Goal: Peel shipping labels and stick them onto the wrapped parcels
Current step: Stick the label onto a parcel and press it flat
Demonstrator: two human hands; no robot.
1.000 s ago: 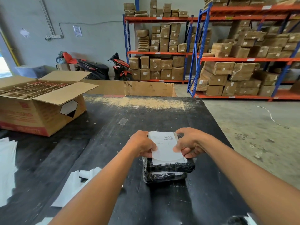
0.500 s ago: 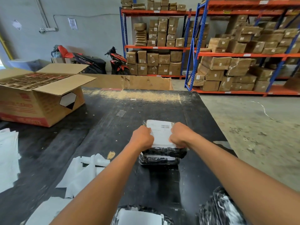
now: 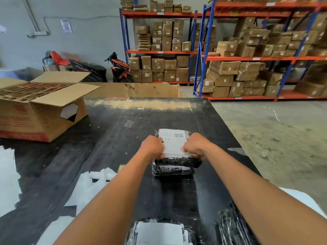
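Shipping label (image 3: 174, 141) flat across top of upper parcel (image 3: 177, 160), mid-table, print up, barcode toward far edge; upper parcel stacked straight on lower parcel (image 3: 172, 171), both in black wrap.

Left hand (image 3: 153, 147) curled on label's left edge, right hand (image 3: 195, 145) curled on its near-right corner; both gripping the label; thumbs hidden, so can't tell pinch from press-down.

Reads as the sticking step: peel done, placement under way; near edge of label seemingly a little proud of the wrap, not yet rubbed down.

Next move, best guess: release the edges, flatten fingers, smooth from centre outward; calls for care over creases on the lumpy wrap and over any overhang at the near edge.

Counts:
- Wrapped parcels: four; two stacked here, labelled parcel (image 3: 159, 232) at bottom edge, bare parcel (image 3: 233, 225) at bottom right with no label visible.
- Labels: two plain; white strip on lower parcel possibly a third.
- Hands: two.
- Backing scraps (image 3: 88, 190) heaped beside left forearm, white sheets (image 3: 7, 174) at left edge; number unclear.
- One open cardboard box (image 3: 40, 117) far-left on black table (image 3: 115, 138).
- Two rack bays (image 3: 247, 58) of cartons behind; one scooter (image 3: 120, 69) by the wall.
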